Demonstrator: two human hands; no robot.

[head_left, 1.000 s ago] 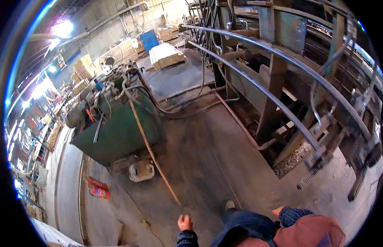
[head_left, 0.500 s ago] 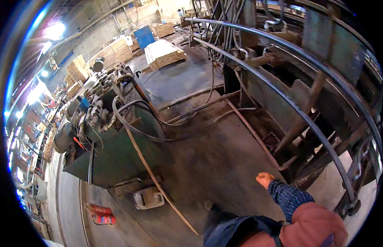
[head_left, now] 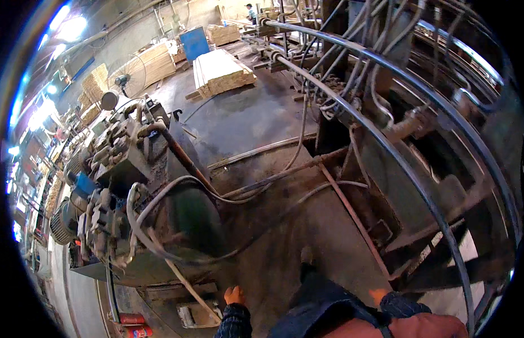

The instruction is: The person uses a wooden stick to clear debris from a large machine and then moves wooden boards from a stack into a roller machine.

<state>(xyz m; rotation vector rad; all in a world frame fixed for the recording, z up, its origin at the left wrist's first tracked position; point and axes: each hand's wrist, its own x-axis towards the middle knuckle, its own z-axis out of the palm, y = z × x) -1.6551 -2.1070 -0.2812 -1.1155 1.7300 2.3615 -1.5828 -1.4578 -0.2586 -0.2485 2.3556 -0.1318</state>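
Nearest, at the lower edge, the left hand hung empty with fingers loosely apart just beside a green hydraulic unit; the right hand showed too little to tell. Farther off lay stacked boards.

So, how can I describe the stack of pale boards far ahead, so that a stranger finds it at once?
Start from the big green hydraulic machine on the person's left and follow the dusty concrete floor away from it. The stack of pale boards lies there on the floor, right of a blue panel. It is lower and flatter than the wood stacks behind.
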